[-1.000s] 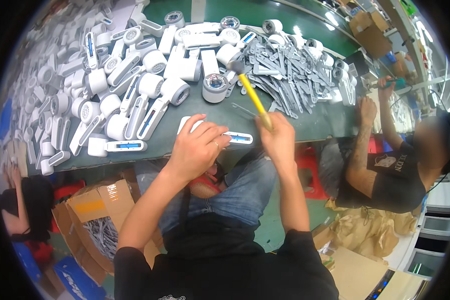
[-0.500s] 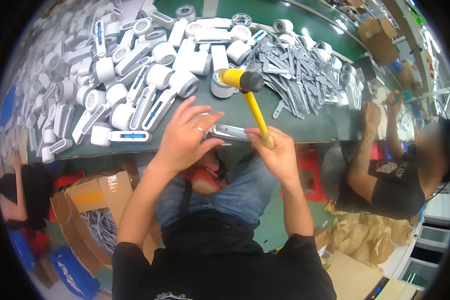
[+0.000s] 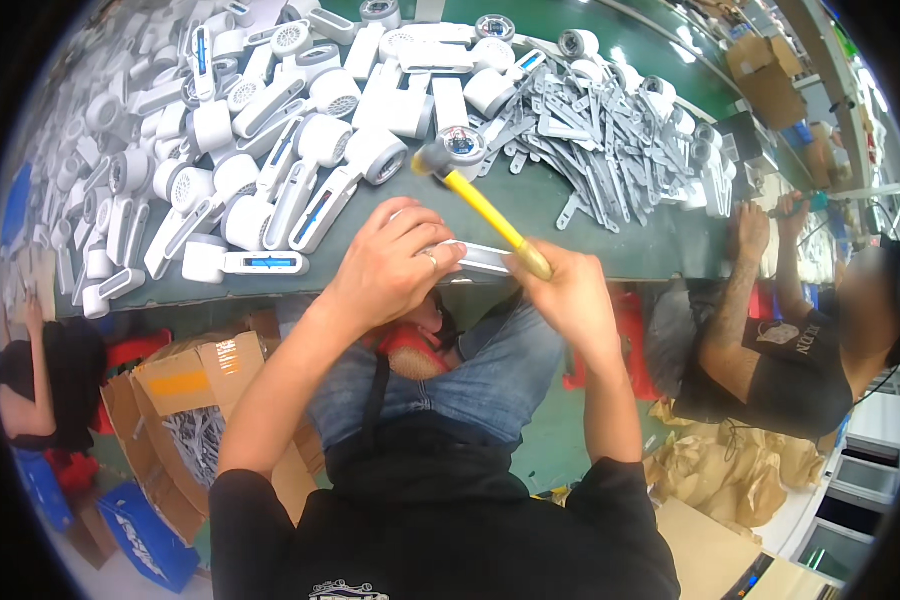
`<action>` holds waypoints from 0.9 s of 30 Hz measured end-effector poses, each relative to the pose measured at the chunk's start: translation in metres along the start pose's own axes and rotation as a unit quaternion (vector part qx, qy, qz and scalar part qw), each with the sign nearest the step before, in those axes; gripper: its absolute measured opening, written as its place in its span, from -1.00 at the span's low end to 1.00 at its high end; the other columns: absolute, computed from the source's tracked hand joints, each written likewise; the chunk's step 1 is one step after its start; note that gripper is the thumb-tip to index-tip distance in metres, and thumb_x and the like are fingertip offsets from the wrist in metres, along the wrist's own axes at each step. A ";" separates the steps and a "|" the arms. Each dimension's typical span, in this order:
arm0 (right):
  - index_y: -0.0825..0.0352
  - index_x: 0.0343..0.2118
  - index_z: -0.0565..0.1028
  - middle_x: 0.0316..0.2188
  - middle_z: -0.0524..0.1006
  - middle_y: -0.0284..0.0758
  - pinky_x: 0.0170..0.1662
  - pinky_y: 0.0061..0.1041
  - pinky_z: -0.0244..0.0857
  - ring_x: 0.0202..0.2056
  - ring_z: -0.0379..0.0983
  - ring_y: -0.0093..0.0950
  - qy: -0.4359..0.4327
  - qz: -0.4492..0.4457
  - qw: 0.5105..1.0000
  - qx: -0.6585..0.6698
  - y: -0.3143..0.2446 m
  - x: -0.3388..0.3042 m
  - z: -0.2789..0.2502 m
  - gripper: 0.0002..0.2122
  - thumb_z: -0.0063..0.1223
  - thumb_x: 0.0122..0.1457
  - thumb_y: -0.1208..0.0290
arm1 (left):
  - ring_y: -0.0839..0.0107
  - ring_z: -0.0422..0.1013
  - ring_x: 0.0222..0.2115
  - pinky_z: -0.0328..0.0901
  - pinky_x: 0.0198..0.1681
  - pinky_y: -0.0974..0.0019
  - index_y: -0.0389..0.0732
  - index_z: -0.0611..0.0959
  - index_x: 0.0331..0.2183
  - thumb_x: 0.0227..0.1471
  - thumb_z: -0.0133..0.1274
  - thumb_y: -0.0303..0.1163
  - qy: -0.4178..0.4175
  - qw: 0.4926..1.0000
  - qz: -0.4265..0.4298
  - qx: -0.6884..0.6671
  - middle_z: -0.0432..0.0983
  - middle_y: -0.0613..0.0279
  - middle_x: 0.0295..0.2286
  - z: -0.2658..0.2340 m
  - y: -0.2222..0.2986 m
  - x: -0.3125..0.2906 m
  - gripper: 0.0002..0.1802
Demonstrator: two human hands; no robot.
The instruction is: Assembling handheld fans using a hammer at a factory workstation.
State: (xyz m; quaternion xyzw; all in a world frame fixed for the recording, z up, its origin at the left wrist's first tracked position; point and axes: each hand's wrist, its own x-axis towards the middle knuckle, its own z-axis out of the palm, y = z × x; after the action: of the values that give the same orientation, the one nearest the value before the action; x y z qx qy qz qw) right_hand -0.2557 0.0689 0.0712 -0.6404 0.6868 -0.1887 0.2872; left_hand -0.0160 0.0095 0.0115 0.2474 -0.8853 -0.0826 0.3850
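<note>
My left hand [image 3: 390, 262], a ring on one finger, closes over the left end of a white handheld device [image 3: 484, 257] at the table's near edge. Only its long handle shows; the rest is hidden under my fingers. In my right hand [image 3: 570, 298] is a hammer with a yellow handle [image 3: 480, 207], its dark head pointing up and to the left. The right fingertips also touch the device's right end. Beyond the hammer head stands a white round-headed device [image 3: 461, 146]. Grey flat strips [image 3: 595, 145] lie heaped at the right.
White round-headed devices [image 3: 212, 125], some with blue cells in their handles, cover the green table's left and back. Co-workers sit at both sides; one bare arm [image 3: 732, 310] rests at the right. A cardboard box [image 3: 175, 385] of grey strips stands below left, beside a blue box [image 3: 148, 535].
My left hand has gone from spread fingers to closed over the device. The hammer head has swung left and away from me, and my right hand has shifted slightly right.
</note>
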 end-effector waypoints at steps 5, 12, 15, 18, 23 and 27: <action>0.46 0.05 0.60 -0.53 0.63 -0.36 -0.62 -0.68 0.12 -0.70 0.26 -0.72 -0.105 0.161 0.892 0.409 0.029 0.011 0.016 -0.65 0.17 0.40 0.26 | 0.21 0.53 -0.13 0.39 0.05 0.01 -0.15 0.72 -0.27 -0.04 0.34 -0.39 -0.009 1.000 -0.004 -0.004 0.63 0.25 -0.30 -0.001 -0.004 0.008 -0.78; 0.43 -0.07 0.67 -0.70 0.43 -0.50 -0.65 -0.62 0.01 -0.73 0.22 -0.70 -0.029 0.139 0.912 0.384 0.028 0.006 0.034 -0.71 0.24 0.32 0.29 | 0.11 0.58 -0.20 0.47 -0.09 0.03 0.00 0.73 -0.22 -0.01 0.27 -0.28 -0.038 0.999 0.017 0.011 0.66 0.26 -0.24 -0.001 -0.005 0.011 -0.76; 0.44 -0.03 0.65 -0.66 0.50 -0.45 -0.66 -0.65 0.08 -0.72 0.29 -0.68 -0.016 0.152 0.921 0.358 0.039 -0.001 0.027 -0.69 0.24 0.33 0.29 | 0.28 0.57 -0.30 0.37 0.07 0.12 0.12 0.77 -0.09 0.07 0.16 -0.29 -0.036 0.994 0.083 0.058 0.63 0.29 -0.37 0.017 -0.002 0.008 -0.67; 0.43 -0.05 0.63 -0.66 0.47 -0.47 -0.67 -0.65 0.07 -0.73 0.26 -0.68 -0.061 0.130 0.910 0.388 0.041 0.023 0.030 -0.70 0.23 0.34 0.28 | 0.31 0.57 -0.30 0.36 0.06 0.16 0.12 0.76 -0.08 0.07 0.15 -0.31 -0.040 0.996 0.028 0.076 0.62 0.33 -0.39 0.012 0.002 0.003 -0.66; 0.42 -0.10 0.65 -0.68 0.44 -0.47 -0.68 -0.62 0.02 -0.74 0.25 -0.67 -0.023 0.123 0.914 0.386 0.052 0.013 0.026 -0.73 0.23 0.34 0.28 | 0.27 0.56 -0.39 0.43 -0.12 0.14 0.19 0.75 -0.08 0.03 0.17 -0.30 -0.030 0.996 0.059 0.053 0.59 0.33 -0.46 0.024 0.001 0.016 -0.64; 0.38 -0.10 0.66 -0.66 0.44 -0.54 -0.60 -0.65 0.05 -0.68 0.24 -0.74 -0.031 0.098 0.913 0.394 0.025 0.027 0.034 -0.74 0.21 0.37 0.25 | 0.24 0.56 -0.46 0.46 -0.24 0.08 0.13 0.77 -0.17 -0.05 0.21 -0.32 -0.040 0.996 0.046 0.065 0.58 0.31 -0.48 0.005 -0.017 0.010 -0.67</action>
State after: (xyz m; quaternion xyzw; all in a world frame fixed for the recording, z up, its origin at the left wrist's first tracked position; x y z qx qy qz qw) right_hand -0.2535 0.0489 0.0260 -0.4105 0.6068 -0.3952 0.5542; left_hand -0.0187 -0.0100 0.0088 0.2275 -0.9140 -0.0170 0.3354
